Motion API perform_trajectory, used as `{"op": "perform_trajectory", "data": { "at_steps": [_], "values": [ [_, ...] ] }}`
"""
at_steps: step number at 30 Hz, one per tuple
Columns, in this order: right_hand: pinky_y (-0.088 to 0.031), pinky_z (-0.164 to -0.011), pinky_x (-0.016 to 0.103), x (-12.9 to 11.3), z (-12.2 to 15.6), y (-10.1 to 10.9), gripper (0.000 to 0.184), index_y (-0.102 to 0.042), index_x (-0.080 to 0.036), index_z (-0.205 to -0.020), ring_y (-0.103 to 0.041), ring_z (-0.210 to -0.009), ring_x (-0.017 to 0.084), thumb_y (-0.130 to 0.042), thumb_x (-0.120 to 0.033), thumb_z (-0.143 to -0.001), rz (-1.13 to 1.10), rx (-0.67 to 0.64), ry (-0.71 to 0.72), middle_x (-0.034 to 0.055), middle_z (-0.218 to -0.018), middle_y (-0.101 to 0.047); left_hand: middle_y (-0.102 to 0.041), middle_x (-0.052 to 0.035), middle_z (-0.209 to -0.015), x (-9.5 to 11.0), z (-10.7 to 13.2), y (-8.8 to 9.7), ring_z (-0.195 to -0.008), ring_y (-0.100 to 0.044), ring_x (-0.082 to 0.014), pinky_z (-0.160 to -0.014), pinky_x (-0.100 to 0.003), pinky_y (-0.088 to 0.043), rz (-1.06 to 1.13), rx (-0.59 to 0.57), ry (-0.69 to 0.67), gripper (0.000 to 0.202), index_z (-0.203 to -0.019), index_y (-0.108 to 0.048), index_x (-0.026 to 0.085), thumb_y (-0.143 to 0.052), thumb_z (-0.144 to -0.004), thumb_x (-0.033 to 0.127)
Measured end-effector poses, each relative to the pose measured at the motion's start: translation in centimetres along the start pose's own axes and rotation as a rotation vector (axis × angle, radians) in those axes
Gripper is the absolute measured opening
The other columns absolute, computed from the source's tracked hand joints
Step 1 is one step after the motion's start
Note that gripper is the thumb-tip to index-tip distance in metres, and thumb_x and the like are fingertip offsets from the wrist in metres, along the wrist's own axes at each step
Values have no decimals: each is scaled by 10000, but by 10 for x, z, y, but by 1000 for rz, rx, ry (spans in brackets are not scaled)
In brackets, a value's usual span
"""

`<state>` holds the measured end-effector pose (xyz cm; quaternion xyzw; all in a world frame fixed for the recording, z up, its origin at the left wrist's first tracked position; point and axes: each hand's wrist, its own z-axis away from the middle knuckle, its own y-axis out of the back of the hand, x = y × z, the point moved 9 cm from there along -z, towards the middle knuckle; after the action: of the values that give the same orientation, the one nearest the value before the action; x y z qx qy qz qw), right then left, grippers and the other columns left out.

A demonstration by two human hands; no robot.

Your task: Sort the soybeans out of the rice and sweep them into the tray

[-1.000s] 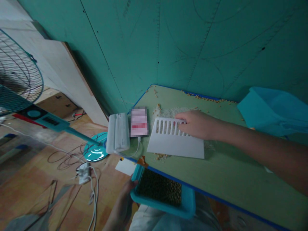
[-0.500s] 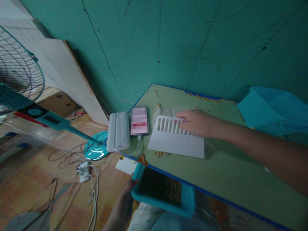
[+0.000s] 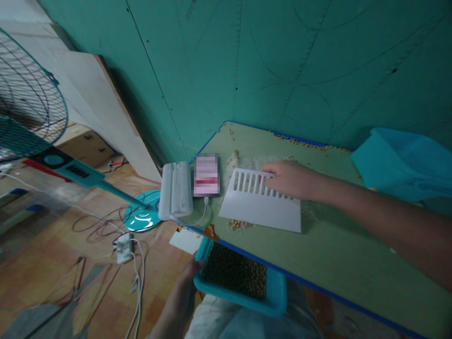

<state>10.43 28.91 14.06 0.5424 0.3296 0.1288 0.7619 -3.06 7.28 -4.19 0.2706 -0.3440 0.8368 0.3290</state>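
My right hand (image 3: 287,180) rests closed on the slotted top edge of a white plastic scraper (image 3: 259,201) that lies on the green table (image 3: 328,249). A small heap of yellow grains (image 3: 237,225) sits just in front of the scraper's lower edge. My left hand (image 3: 185,287) grips the left end of a teal tray (image 3: 243,282) filled with dark grains, held below the table's blue front edge, above my lap.
A phone (image 3: 206,175) on a cable and a white power bank (image 3: 175,190) lie at the table's left corner. Loose grains (image 3: 303,142) line the far edge by the green wall. A teal bag (image 3: 402,162) sits at right. A standing fan (image 3: 31,122) and cables (image 3: 130,254) occupy the floor.
The view has shifted slightly; my right hand and the scraper have stayed almost in place, and the tray remains held under the table edge.
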Motion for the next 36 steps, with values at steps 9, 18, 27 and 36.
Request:
{"op": "perform_trajectory", "data": {
  "at_steps": [9, 18, 27, 36],
  "values": [
    [-283, -458, 232, 1, -3, -2, 204, -624, -176, -786, -523, -546, 134, -442, -202, -698, -11, -12, -2, 6, -602, -595, -774, -34, -629, -3, 0, 2, -794, -692, -317, -806, -389, -481, -36, -4, 9, 484, -1121, -640, 147, -596, -660, 292],
    [-270, -447, 225, -2, -1, -10, 201, -628, -172, -776, -513, -526, 121, -447, -194, -692, -66, -54, -20, 2, -605, -598, -773, -12, -638, -4, -1, 5, -712, -693, -270, -702, -336, -489, -47, -13, -17, 398, -1053, -666, 162, -564, -681, 263],
    [-282, -461, 218, -10, 3, -15, 205, -626, -173, -772, -531, -544, 123, -438, -191, -691, -91, -74, 3, 8, -619, -614, -772, -36, -645, -5, 1, 12, -827, -679, -286, -680, -321, -492, -60, 60, 1, 429, -1060, -657, 121, -569, -666, 268],
    [-288, -452, 218, -14, 5, -18, 195, -614, -180, -751, -537, -542, 124, -432, -197, -684, -94, -86, 18, 5, -612, -606, -778, -55, -892, 3, 1, 14, -922, -653, -312, -690, -337, -500, -34, 59, -34, 432, -1054, -654, 133, -584, -654, 283]
  ]
}}
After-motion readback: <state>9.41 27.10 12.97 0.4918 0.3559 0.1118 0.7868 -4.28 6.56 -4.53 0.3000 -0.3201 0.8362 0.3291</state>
